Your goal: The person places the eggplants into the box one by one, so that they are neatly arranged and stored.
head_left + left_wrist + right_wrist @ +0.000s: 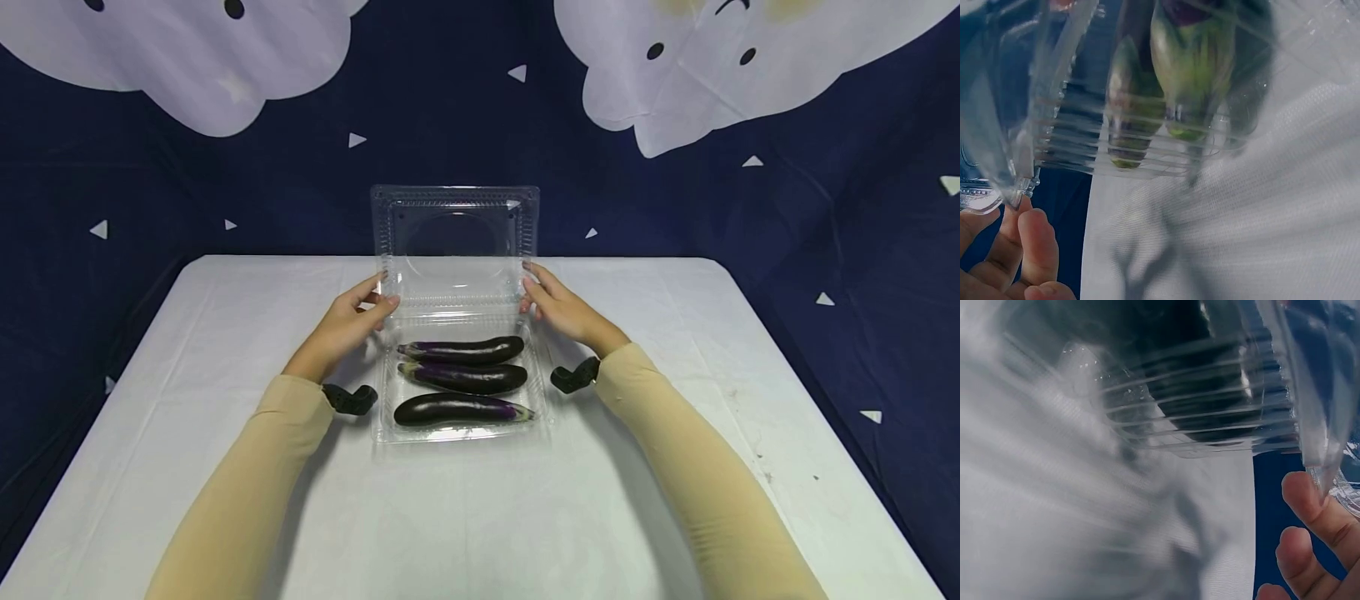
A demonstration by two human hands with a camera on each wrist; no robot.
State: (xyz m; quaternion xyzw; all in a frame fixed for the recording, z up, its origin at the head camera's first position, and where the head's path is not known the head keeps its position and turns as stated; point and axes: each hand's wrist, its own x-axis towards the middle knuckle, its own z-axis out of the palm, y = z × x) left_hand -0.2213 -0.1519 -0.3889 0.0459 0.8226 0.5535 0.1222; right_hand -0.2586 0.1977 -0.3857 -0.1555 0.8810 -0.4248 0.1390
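Note:
A clear plastic clamshell container (459, 434) sits on the table with its hinged lid (457, 287) raised upright at the back. Three dark purple eggplants lie side by side in its base: a far one (472, 351), a middle one (472, 378) and a near one (450, 409). My left hand (347, 323) pinches the lid's left edge, fingers behind and thumb in front. On the opposite edge my right hand (564, 310) does the same. In the left wrist view, green eggplant stems (1194, 75) show through the ribbed wall. The right wrist view shows fingertips (1302, 490) against the lid's rim.
A white cloth covers the table (465, 525). Behind its far edge hangs a dark blue curtain (465, 125) with clouds and small triangles. Black wrist mounts (351, 400) stick out from both sleeves beside the container.

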